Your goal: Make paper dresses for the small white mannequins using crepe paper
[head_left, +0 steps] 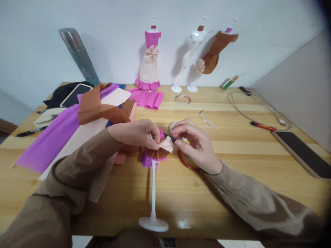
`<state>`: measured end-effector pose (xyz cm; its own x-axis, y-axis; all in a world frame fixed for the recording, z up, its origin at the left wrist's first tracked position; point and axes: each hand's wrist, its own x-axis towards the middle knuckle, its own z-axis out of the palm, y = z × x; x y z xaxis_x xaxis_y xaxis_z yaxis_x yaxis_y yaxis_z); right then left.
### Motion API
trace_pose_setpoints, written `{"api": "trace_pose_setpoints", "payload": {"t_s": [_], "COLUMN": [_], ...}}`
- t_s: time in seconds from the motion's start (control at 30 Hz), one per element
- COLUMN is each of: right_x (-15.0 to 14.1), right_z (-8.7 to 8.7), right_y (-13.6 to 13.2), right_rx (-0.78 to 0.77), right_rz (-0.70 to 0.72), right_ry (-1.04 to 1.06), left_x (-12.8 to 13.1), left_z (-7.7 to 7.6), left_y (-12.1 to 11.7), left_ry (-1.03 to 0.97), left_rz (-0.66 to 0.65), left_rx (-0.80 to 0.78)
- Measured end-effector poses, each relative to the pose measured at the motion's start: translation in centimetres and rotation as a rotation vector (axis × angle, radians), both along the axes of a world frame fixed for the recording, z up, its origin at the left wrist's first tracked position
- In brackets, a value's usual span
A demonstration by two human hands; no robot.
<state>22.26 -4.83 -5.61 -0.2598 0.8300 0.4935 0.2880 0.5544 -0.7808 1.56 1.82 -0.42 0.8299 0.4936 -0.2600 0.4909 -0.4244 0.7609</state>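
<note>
My left hand point(141, 134) pinches a pale pleated paper fan point(167, 144) between thumb and fingers. Brown pleated paper point(159, 153) sits just under it, with magenta paper point(147, 159) around and below. These papers are at the upper end of a white stand point(153, 193), whose round base is nearest me. Close by on the right, my right hand point(195, 143) has its thumb and fingers drawn together at a thin dark object point(170, 136) touching or near the fan; its kind is unclear. Beneath that hand shows a red loop point(187, 163), partly covered. A white ring point(173, 126) is behind its fingertips.
Paper sheets, including a purple sheet point(55, 137) and a brown strip point(89, 106), pile up at left beside a bottle point(80, 57). Along the wall are a pink-dressed mannequin point(150, 65), a bare white mannequin point(192, 48) and a brown-dressed one point(216, 50). A phone point(303, 153) lies right.
</note>
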Motion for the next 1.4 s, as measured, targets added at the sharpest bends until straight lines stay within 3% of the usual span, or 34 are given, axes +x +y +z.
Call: {"api": "trace_pose_setpoints", "payload": {"t_s": [0.17, 0.3, 0.47, 0.7, 0.93, 1.13, 1.23, 1.4], "right_x": [-0.2, -0.1, -0.4, -0.7, -0.6, -0.9, -1.0, -1.2], "right_z": [0.2, 0.1, 0.3, -0.6, -0.3, -0.2, -0.2, -0.7], "right_y": [0.1, 0.2, 0.1, -0.2, -0.1, 0.0, 0.0, 0.0], "right_rx": [0.115, 0.109, 0.143, 0.062, 0.034, 0.045, 0.033, -0.172], "right_rz": [0.045, 0.011, 0.115, 0.102, 0.098, 0.164, 0.140, 0.167], "right_ry": [-0.199, -0.162, -0.194, -0.223, -0.237, -0.189, -0.190, -0.033], "left_x": [0.0, -0.1, -0.1, -0.4, -1.4, -0.6, -0.2, -0.3], "left_z": [0.1, 0.1, -0.2, 0.6, 1.7, 1.3, 1.0, 0.8], "left_y": [0.0, 0.0, 0.3, 0.5, 0.7, 0.4, 0.2, 0.6], "left_ry": [-0.011, 0.033, 0.024, -0.016, -0.004, 0.031, 0.049, 0.019], "left_rz": [-0.024, 0.010, 0.019, 0.034, 0.176, 0.062, 0.067, 0.121], "left_rx": [0.017, 0.026, -0.037, -0.074, -0.184, -0.099, -0.049, -0.115]}}
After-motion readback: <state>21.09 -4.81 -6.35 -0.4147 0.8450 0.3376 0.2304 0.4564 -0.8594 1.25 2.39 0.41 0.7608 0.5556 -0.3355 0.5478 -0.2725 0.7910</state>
